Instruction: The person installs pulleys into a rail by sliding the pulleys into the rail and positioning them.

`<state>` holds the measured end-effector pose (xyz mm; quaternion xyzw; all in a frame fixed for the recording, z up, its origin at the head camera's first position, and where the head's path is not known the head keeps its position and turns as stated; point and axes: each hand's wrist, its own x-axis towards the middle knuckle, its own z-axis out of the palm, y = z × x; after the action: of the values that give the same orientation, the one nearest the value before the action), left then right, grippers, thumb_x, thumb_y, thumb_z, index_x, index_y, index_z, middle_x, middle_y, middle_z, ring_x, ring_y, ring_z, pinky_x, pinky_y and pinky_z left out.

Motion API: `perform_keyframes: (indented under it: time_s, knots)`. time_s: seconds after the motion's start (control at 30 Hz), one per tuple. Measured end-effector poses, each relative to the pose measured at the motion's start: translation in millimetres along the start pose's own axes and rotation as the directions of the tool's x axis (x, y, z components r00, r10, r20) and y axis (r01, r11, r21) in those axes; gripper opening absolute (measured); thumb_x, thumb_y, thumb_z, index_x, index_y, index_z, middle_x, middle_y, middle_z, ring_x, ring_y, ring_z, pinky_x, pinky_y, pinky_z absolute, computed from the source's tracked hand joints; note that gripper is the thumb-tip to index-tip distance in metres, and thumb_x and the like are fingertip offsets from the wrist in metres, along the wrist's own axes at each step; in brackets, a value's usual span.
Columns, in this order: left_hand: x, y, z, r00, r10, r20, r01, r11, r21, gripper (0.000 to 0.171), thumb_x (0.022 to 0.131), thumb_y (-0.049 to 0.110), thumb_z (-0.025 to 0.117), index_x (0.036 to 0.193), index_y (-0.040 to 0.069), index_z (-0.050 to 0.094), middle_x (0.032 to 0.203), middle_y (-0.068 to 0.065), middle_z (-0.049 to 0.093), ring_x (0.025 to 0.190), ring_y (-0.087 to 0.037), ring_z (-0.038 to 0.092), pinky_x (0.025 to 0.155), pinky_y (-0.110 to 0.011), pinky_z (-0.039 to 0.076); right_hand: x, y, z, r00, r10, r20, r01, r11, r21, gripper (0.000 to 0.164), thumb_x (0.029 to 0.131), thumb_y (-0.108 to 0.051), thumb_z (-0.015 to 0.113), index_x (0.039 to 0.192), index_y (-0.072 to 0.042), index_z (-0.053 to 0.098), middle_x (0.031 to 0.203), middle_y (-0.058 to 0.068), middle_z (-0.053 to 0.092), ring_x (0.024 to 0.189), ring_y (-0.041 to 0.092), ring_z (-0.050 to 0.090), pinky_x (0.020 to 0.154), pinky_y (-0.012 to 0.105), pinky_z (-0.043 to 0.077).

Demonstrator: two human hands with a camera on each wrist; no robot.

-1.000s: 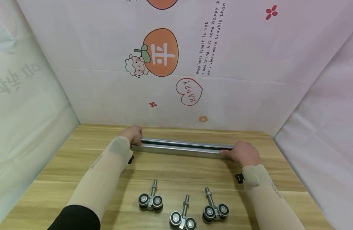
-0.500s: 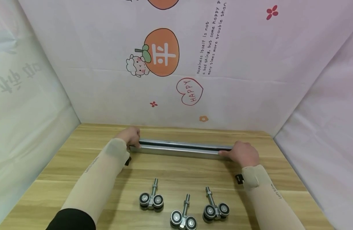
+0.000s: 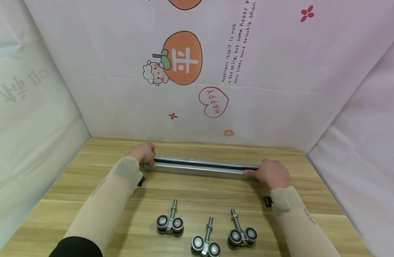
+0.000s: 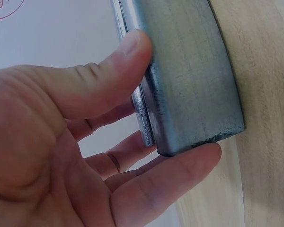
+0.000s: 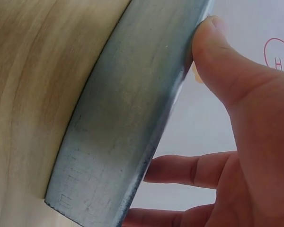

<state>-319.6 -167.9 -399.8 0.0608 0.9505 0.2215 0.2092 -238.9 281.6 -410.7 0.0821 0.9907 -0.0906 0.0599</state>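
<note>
A straight metal channel rail (image 3: pixel 197 170), with a dark slot along its top, lies across the back of the wooden table. My left hand (image 3: pixel 145 153) grips its left end. In the left wrist view the thumb (image 4: pixel 128 56) lies on the rail's upper edge and a finger (image 4: pixel 175 179) touches the end, other fingers passing behind. My right hand (image 3: pixel 274 173) holds the right end. In the right wrist view its thumb (image 5: pixel 210 40) presses the upper edge, with fingers partly hidden behind the rail (image 5: pixel 118 104).
Three roller trolleys with threaded bolts stand nearer the front: a left one (image 3: pixel 170 224), a middle one (image 3: pixel 205 245) and a right one (image 3: pixel 242 237). A printed white sheet (image 3: pixel 120 107) rises behind the table (image 3: pixel 184 192), with white sheets at both sides.
My left hand and the rail have shifted slightly left. My right hand keeps its hold and barely moves. The trolleys stay put while the view shifts a little.
</note>
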Motion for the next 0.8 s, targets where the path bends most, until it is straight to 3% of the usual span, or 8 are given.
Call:
perform_keyframes:
  time_s: [0.27, 0.53, 0.8]
  knots:
    - [-9.7, -1.5, 1.9, 1.000, -0.013, -0.019, 0.013, 1.000, -0.009, 0.031, 0.078, 0.012, 0.077, 0.094, 0.007, 0.050, 0.089, -0.012, 0.053, 0.065, -0.027, 0.055, 0.054, -0.037, 0.050, 0.6, 0.9, 4.7, 1.000, -0.016, 0.007, 0.016, 1.000, -0.005, 0.072, 0.062, -0.082, 0.058, 0.066, -0.010, 0.057, 0.063, 0.007, 0.051, 0.055, 0.020, 0.044, 0.043, 0.034, 0.035]
    - [-8.4, -1.2, 2.6, 0.999, 0.009, -0.036, -0.009, 1.000, 0.008, 0.034, 0.077, 0.013, 0.078, 0.100, 0.007, 0.053, 0.091, -0.011, 0.055, 0.072, -0.031, 0.057, 0.052, -0.036, 0.049, -0.1, 2.6, 5.4, 1.000, -0.007, 0.009, 0.007, 1.000, -0.002, 0.067, 0.064, -0.080, 0.059, 0.062, -0.013, 0.052, 0.059, 0.004, 0.046, 0.052, 0.019, 0.041, 0.042, 0.033, 0.033]
    - [-7.7, -3.2, 2.4, 0.999, -0.007, -0.040, 0.008, 1.000, 0.011, 0.034, 0.077, 0.013, 0.078, 0.099, 0.008, 0.053, 0.092, -0.010, 0.055, 0.072, -0.029, 0.056, 0.054, -0.036, 0.048, 0.0, 0.1, 2.9, 1.000, -0.026, 0.012, 0.026, 1.000, -0.014, 0.069, 0.064, -0.081, 0.058, 0.063, -0.012, 0.053, 0.060, 0.005, 0.048, 0.053, 0.019, 0.042, 0.042, 0.033, 0.034]
